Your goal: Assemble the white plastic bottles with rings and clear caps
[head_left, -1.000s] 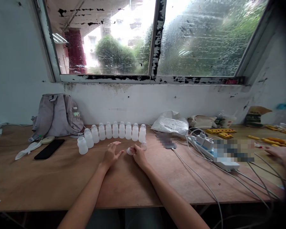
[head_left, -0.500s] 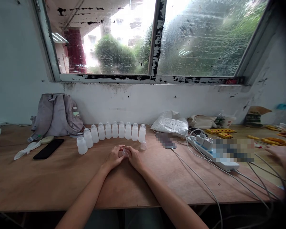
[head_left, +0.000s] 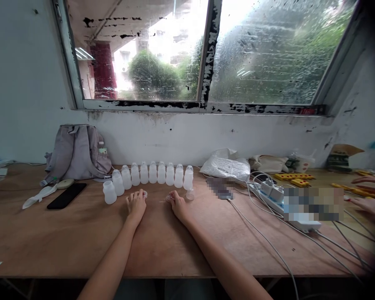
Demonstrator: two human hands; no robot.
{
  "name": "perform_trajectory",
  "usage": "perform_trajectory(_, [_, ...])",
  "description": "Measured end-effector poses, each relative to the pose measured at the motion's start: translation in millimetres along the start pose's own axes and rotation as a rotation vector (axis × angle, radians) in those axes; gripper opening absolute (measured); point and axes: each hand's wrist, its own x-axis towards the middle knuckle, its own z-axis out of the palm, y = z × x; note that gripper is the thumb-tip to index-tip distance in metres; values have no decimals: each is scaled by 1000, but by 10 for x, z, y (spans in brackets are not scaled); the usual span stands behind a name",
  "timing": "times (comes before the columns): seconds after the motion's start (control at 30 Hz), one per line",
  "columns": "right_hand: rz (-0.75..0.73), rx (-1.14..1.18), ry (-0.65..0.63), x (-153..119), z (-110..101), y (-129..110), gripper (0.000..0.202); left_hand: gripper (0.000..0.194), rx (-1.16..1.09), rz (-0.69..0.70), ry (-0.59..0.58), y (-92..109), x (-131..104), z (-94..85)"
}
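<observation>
My left hand (head_left: 136, 205) rests low over the table, its fingers closed on a small clear plastic piece (head_left: 145, 194). To its right, my right hand (head_left: 178, 205) pinches another small clear plastic piece (head_left: 168, 199) between thumb and fingers. A gap of bare wood separates the two hands. Behind them, several translucent white bottles with clear domed tops (head_left: 161, 173) stand upright in a curved row. The leftmost bottle (head_left: 109, 193) has an open mouth and no top. A small clear cap (head_left: 190, 195) sits on the table right of my right hand.
A grey backpack (head_left: 78, 152), a black phone (head_left: 66, 196) and a white crumpled strip (head_left: 39, 197) lie left. To the right are a silvery plastic bag (head_left: 228, 166), a white power strip (head_left: 303, 223) with trailing cables, and yellow parts (head_left: 293, 177). Another person's hand (head_left: 367, 208) is at far right.
My hands were together around clear plastic; they have moved apart, the left one leftward, each with a clear piece. The view has shifted slightly.
</observation>
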Motion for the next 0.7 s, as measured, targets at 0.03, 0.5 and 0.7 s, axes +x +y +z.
perform_trajectory(0.03, [-10, -37, -16, 43, 20, 0, 12, 13, 27, -32, 7, -22, 7, 6])
perform_trajectory(0.5, [-28, -127, 47, 267, 178, 41, 28, 23, 44, -141, 8, -233, 58, 41])
perform_trajectory(0.7, [-9, -150, 66, 224, 132, 30, 19, 29, 25, -130, -12, -249, 80, 36])
